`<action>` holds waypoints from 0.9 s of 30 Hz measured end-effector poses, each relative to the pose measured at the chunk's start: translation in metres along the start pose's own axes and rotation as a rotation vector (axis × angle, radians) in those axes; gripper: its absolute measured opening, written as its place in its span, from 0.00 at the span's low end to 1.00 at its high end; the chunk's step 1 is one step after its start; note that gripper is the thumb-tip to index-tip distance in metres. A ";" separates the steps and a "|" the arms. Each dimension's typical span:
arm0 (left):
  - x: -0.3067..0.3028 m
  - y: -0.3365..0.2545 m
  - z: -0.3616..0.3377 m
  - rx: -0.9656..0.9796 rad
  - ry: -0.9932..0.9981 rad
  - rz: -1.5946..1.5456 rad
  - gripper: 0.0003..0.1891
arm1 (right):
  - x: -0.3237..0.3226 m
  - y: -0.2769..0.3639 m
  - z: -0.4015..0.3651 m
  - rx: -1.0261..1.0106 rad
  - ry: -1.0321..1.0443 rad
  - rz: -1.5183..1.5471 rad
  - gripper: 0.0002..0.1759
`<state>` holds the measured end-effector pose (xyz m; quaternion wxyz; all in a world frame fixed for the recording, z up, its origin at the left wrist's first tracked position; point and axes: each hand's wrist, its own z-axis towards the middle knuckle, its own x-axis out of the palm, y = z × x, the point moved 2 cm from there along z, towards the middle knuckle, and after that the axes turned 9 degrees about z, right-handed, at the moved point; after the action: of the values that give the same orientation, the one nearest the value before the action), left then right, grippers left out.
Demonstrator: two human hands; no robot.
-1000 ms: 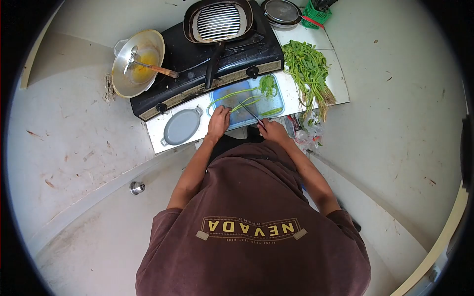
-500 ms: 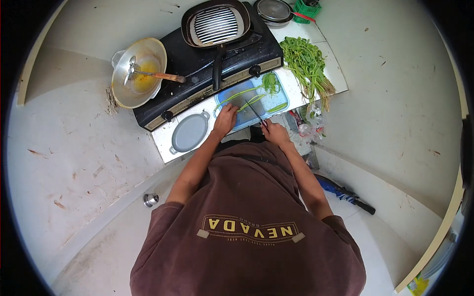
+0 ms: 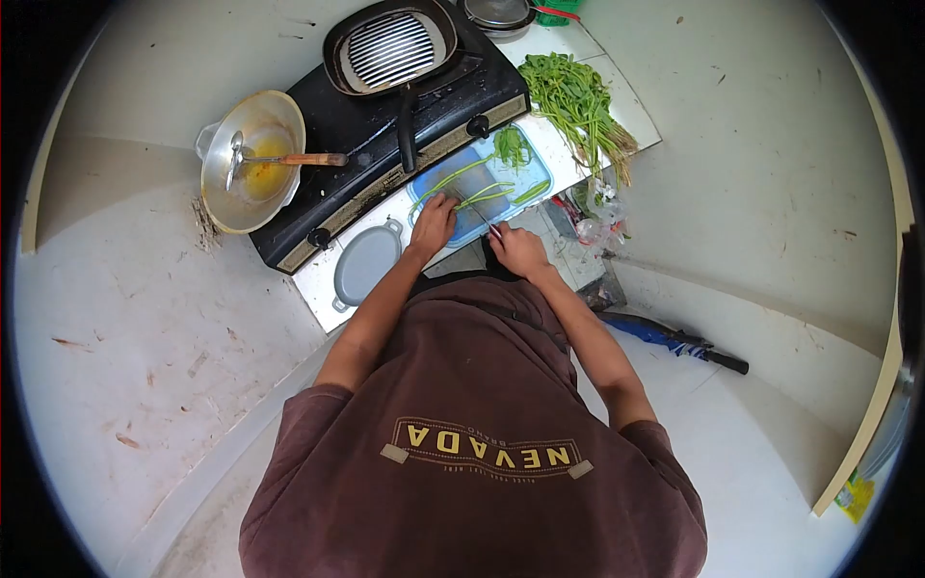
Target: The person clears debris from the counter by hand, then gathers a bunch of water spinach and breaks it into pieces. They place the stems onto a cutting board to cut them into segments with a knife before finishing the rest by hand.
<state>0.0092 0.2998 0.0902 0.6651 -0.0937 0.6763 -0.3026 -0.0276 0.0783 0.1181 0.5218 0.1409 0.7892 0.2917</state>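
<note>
My right hand (image 3: 521,252) is wrapped round the handle of a knife (image 3: 485,220), whose blade points up and left over the blue cutting board (image 3: 461,236). My left hand (image 3: 435,223) is closed on the lower ends of green vegetable stems (image 3: 488,194) lying across the board, close beside the blade. Another long stem with a leafy top (image 3: 512,147) stretches along the board's far side. Short cut stem pieces (image 3: 531,193) lie at the board's right end.
A black gas stove (image 3: 342,144) stands behind the board, carrying a grill pan (image 3: 332,60). A wok (image 3: 220,183) with a ladle (image 3: 308,160) is at its left. A grey oval dish (image 3: 368,265) sits left of the board, and bunched leafy greens (image 3: 568,96) lie right.
The view has shifted slightly. The knife has moved left along the stems, nearer my left hand, and my right hand has come left with it. My left hand still holds the stems.
</note>
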 end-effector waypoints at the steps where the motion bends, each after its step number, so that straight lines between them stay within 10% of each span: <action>1: 0.001 -0.001 -0.001 -0.016 0.003 -0.011 0.14 | 0.004 0.002 0.001 0.012 0.000 -0.006 0.21; 27: 0.011 0.007 -0.004 -0.064 -0.040 -0.091 0.14 | 0.023 -0.002 -0.004 0.030 -0.025 0.041 0.22</action>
<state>0.0063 0.3008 0.0773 0.6605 -0.1518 0.6673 -0.3089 -0.0404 0.0878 0.1009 0.5235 0.1684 0.7837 0.2887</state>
